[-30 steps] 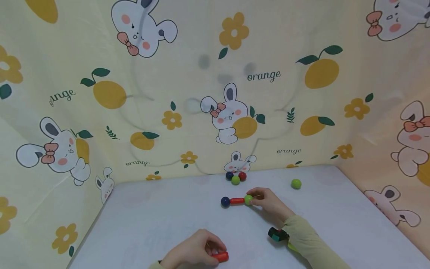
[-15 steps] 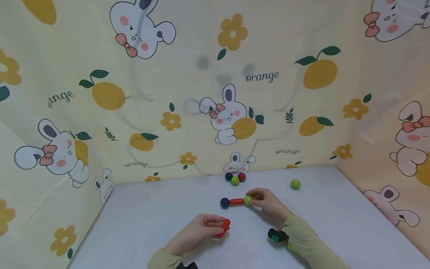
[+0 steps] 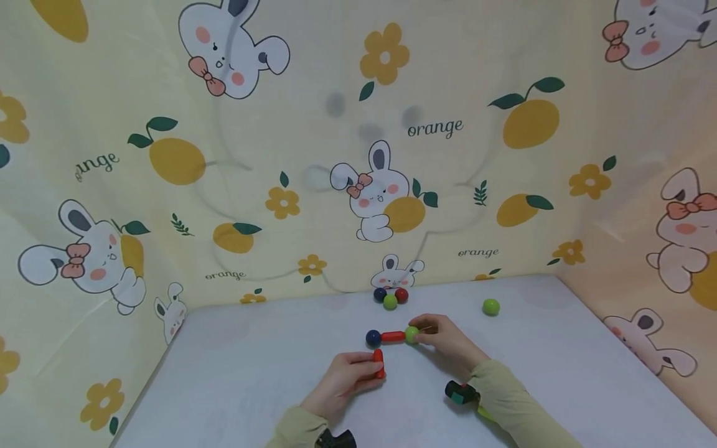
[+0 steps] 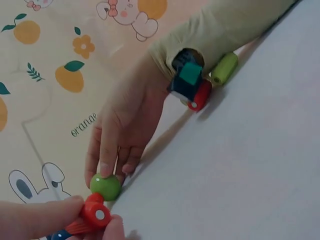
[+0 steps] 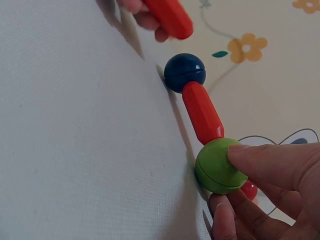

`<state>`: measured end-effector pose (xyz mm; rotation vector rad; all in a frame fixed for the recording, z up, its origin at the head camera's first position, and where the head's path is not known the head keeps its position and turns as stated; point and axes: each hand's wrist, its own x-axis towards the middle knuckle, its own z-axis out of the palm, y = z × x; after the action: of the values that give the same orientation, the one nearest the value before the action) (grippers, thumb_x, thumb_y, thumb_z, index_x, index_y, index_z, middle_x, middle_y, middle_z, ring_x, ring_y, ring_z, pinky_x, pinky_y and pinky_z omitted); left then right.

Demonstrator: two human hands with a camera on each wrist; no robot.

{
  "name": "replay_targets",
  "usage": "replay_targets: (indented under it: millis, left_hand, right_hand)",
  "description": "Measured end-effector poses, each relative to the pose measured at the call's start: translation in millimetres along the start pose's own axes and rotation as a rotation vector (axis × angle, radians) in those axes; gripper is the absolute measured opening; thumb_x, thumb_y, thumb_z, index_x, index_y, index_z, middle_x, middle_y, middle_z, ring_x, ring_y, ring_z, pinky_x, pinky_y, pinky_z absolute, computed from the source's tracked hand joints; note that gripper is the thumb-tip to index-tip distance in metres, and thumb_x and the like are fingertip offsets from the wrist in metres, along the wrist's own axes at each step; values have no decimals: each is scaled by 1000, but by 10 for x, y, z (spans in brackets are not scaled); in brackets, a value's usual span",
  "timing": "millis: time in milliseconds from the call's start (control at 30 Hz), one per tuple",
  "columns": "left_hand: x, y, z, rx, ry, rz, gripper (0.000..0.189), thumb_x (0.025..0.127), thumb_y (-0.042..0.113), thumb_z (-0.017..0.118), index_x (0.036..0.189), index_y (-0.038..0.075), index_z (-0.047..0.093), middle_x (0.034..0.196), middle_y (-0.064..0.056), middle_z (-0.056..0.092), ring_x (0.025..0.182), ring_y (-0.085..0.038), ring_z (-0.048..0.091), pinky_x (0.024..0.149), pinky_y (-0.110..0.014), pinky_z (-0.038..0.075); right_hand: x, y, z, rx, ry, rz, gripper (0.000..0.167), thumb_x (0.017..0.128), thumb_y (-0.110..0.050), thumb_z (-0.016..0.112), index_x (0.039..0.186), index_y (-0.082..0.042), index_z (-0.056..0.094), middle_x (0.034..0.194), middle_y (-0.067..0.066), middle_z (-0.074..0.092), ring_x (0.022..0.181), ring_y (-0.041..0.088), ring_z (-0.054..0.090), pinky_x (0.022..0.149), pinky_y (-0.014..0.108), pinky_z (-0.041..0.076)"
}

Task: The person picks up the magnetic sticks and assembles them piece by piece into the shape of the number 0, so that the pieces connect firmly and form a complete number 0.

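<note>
My left hand pinches a loose red stick between thumb and fingers, held nearly upright in the head view. Its pale round end faces the camera in the left wrist view. Just beyond lies a joined piece: a dark blue ball, a red stick and a green ball in a row. The right hand pinches the green ball at the piece's right end. In the right wrist view, the loose stick's tip is close above the blue ball, with a small gap between them.
Farther back sit a blue ball, a red ball and a green ball together. Another green ball lies at right. By the right sleeve are a green stick and a red stick. Patterned cloth backs the white table.
The left hand has moved forward over the table with the red stick, turning it from lying sideways to nearly upright. The right hand stays on the green ball.
</note>
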<state>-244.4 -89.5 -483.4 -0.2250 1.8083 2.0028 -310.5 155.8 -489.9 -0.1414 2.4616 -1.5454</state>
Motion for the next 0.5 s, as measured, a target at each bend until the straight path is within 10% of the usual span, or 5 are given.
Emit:
replay_targets:
  millis: [500]
  left_hand:
    - [133, -60, 3, -50, 68, 57, 40, 82, 2, 74, 117, -11, 59, 96, -16, 68, 85, -21, 68, 77, -34, 57]
  right_hand:
    - [-37, -29, -3, 18, -8, 3, 33, 87, -19, 72, 118, -12, 65, 110, 1, 62, 101, 21, 55, 87, 40, 49]
